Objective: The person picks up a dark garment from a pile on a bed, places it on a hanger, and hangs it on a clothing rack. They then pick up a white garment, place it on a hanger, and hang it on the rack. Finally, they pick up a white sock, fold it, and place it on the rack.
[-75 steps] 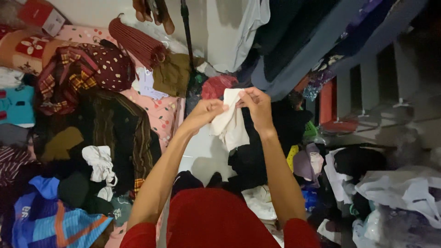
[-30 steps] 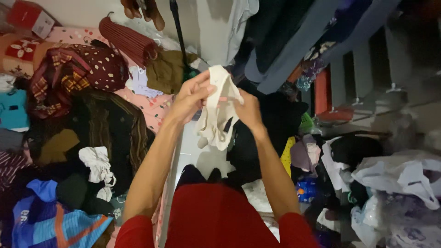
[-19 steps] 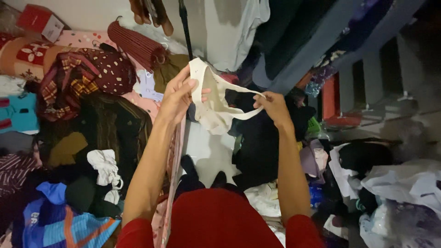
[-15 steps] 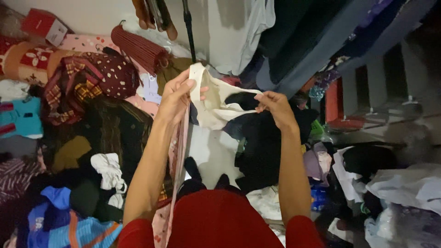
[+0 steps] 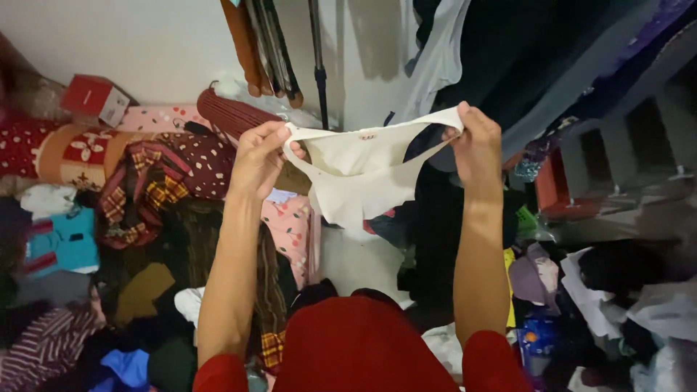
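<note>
White underwear (image 5: pixel 363 170) between both hands

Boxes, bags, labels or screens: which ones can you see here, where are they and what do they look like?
Cardboard box: far left by the wall, atop the clothes pile; squarish, red with a white side.
Small tag: on the top edge of the white garment stretched between the left hand and right hand; tiny, pale.
Plastic bags: lower right; crumpled, whitish.
No screens or signs.
</note>
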